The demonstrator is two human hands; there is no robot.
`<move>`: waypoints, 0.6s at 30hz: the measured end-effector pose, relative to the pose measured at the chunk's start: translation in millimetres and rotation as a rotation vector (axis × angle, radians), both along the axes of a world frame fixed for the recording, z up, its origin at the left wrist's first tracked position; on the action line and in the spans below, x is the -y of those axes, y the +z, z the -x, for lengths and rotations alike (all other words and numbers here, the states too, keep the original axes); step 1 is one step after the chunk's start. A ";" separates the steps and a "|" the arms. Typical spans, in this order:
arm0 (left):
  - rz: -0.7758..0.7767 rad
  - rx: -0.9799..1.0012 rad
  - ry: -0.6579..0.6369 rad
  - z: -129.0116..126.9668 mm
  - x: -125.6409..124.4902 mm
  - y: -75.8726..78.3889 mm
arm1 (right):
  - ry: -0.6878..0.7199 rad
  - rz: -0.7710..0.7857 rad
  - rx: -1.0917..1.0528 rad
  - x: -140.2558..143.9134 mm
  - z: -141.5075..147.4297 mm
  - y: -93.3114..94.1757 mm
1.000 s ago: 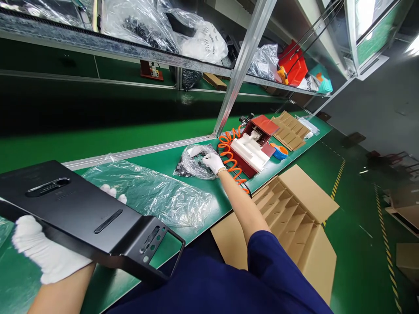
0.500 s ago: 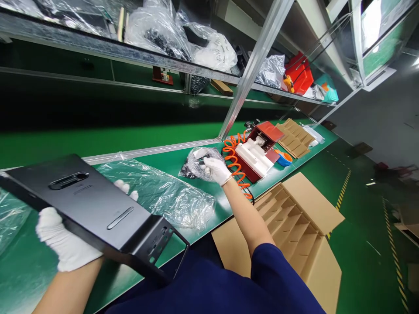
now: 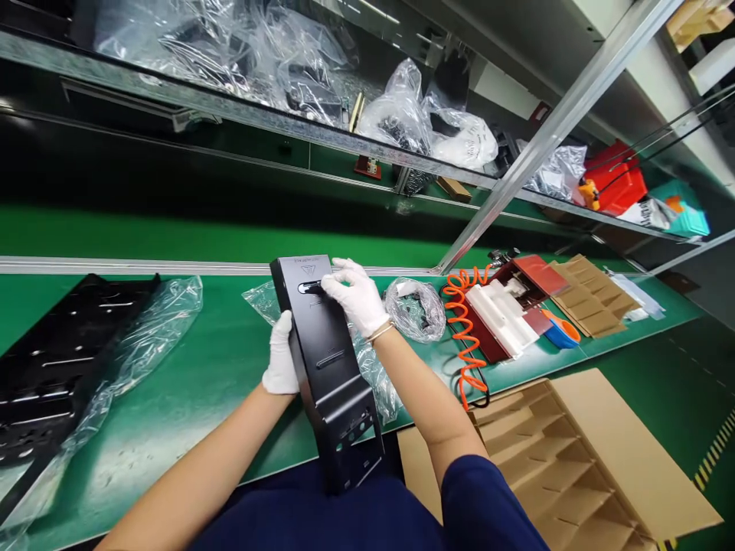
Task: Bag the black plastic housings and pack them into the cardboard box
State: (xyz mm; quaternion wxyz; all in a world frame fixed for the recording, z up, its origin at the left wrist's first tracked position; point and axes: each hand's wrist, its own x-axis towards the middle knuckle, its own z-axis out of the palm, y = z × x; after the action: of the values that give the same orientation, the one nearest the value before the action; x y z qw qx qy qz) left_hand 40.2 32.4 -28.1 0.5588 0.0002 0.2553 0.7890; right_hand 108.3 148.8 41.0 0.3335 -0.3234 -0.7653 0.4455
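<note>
My left hand (image 3: 281, 360), in a white glove, grips the left edge of a long black metal panel (image 3: 330, 329) with a slot, ridges and a stepped lower end. The panel is held tilted above the bench. My right hand (image 3: 357, 297), also gloved, is closed in a pinch at the slot near the panel's top. A small black part (image 3: 313, 288) shows at its fingertips in the slot; its exact shape is hidden. Right of the hand lies a clear plastic bag of small black parts (image 3: 414, 308). Behind the panel is a flat clear plastic sheet (image 3: 376, 375).
Another black metal panel (image 3: 69, 344) lies on plastic at the left of the green bench (image 3: 200, 428). To the right are a coiled orange hose (image 3: 462, 321), a red and white machine (image 3: 502, 317), a tape roll (image 3: 561, 329) and an open divided carton (image 3: 551, 459). A loaded shelf (image 3: 253, 99) runs above.
My right hand has left the bag of small parts and come to the panel's slot. My left hand has brought the panel rightward and turned it more upright. The view has shifted left.
</note>
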 end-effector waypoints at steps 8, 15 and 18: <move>0.036 0.007 0.026 9.4 -1.3 -15.3 | -0.066 -0.032 0.108 6.0 26.9 -4.9; 0.092 0.020 0.028 11.7 -1.0 -11.7 | -0.057 0.376 -0.079 0.4 35.6 -20.3; 0.100 0.035 0.034 9.1 0.9 -6.6 | 0.110 0.425 0.006 -2.3 30.9 -18.0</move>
State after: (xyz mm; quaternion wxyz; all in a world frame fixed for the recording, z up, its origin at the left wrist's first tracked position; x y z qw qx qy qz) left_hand 31.1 31.5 -34.7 0.5490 -0.0458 0.2843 0.7846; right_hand 77.4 151.1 22.9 0.2307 -0.3456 -0.6716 0.6134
